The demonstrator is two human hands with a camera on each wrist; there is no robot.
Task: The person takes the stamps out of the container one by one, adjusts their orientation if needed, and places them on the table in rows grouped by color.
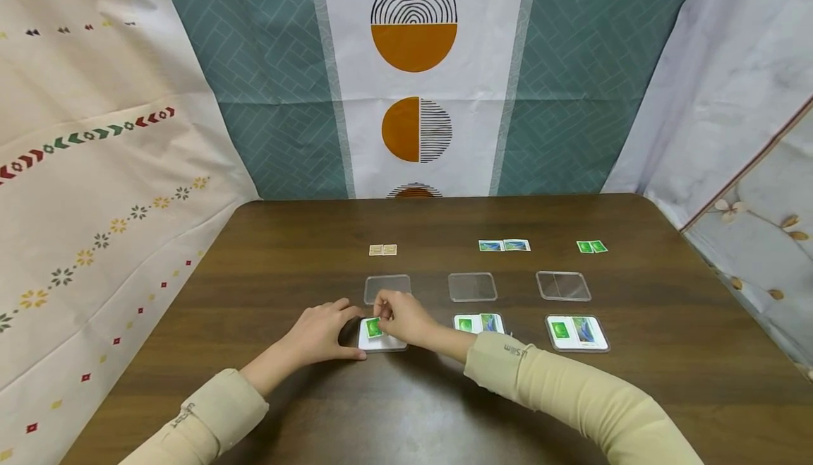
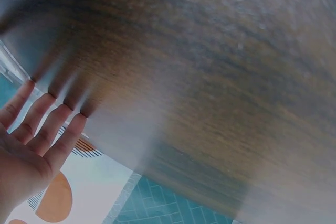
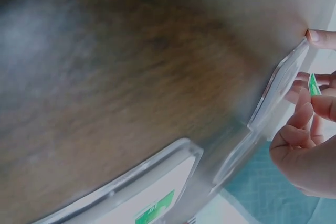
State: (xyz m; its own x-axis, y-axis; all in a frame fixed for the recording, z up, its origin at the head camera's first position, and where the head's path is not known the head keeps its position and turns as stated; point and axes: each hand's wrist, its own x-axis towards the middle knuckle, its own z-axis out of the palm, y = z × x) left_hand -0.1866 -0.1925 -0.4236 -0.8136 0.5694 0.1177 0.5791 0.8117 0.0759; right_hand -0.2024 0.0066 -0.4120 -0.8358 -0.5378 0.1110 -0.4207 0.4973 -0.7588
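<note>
In the head view, a shallow clear plastic case [image 1: 387, 345] with a white insert lies on the table between the two hands. My left hand [image 1: 320, 331] grips its left end, thumb at the near edge and forefinger at the far edge. The other left fingertips [image 2: 84, 114] reach the tabletop in the left wrist view. Over the case, my right hand [image 1: 406, 318] pinches a small green stamp [image 1: 373, 328] between thumb and fingers. The stamp stands tilted in the right wrist view, with the right hand [image 3: 304, 156] below it.
Two more cases, one in the middle [image 1: 478, 334] and one at right [image 1: 600, 347], each hold a green and a blue stamp. Clear lids [image 1: 473, 287] lie in a row behind them. Farther back are pairs of tan stamps [image 1: 383, 250], blue stamps [image 1: 504, 245] and green stamps [image 1: 592, 247].
</note>
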